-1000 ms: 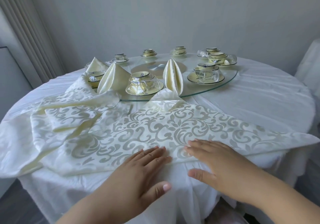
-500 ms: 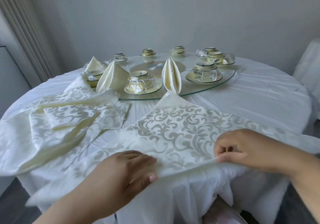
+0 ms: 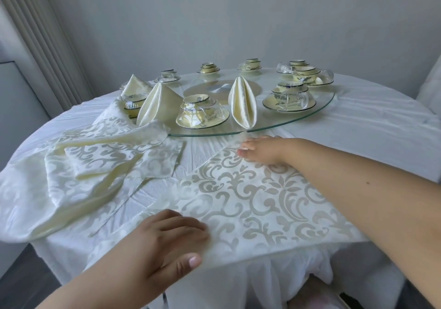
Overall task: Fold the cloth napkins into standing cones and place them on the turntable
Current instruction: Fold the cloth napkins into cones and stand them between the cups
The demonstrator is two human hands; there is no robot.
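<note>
The damask napkin (image 3: 250, 194) lies flat on the near edge of the round table (image 3: 358, 122), folded so that its point reaches away toward the near rim of the glass turntable (image 3: 329, 103) and its long folded edge runs along the table's near edge. The right hand (image 3: 262, 150) rests on that far point, just short of the turntable rim; whether its fingers pinch the cloth or only press it, I cannot tell. The left hand (image 3: 167, 239) lies on the napkin's near left part, fingers together and flat on the cloth.

So the napkin's axis runs from the near edge to the turntable, with one hand at each end. The next fold or roll probably turns on the point under the right hand, the nearer to it, while the left pins the base.

Three folded napkin cones (image 3: 243, 103) stand on the turntable among the teacups (image 3: 202, 113). A loose pile of unfolded napkins (image 3: 95, 160) lies at the table's left edge.
</note>
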